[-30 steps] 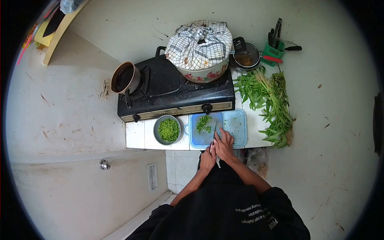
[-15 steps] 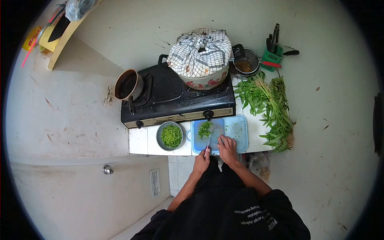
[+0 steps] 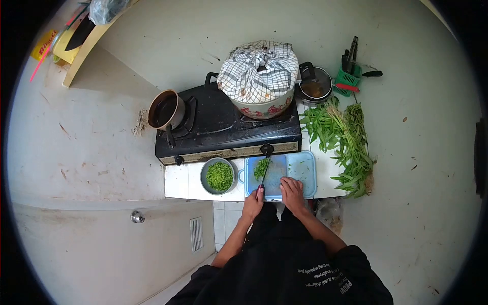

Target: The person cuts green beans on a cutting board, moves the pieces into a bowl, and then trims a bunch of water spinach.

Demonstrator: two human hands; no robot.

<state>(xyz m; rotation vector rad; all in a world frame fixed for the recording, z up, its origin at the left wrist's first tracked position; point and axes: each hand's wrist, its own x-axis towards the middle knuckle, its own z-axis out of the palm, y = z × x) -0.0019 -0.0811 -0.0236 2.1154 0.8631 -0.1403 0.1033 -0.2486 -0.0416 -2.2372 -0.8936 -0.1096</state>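
Note:
My left hand (image 3: 252,203) is closed around the handle of a kitchen knife (image 3: 265,173). The blade points away from me and lies against a small heap of chopped greens (image 3: 261,168) on the blue cutting board (image 3: 277,172). On the board's near right part, my right hand (image 3: 292,193) rests with its fingers stretched out, and nothing shows in it. Beside the board's left handle stands a grey bowl (image 3: 204,184) of finely chopped greens (image 3: 219,176). Small green scraps are scattered over the board's right half.
Behind the board is a black two-burner stove (image 3: 213,113) with a saucepan (image 3: 166,109) and a large cloth-wrapped pot (image 3: 267,107). Leafy greens (image 3: 341,137) lie to the right. A lidded pan (image 3: 316,87) and a green utensil basket (image 3: 347,79) stand behind them.
The knife has shifted slightly left, with its blade now beside the chopped heap. My right hand has moved a little toward me. The whole view has shifted slightly.

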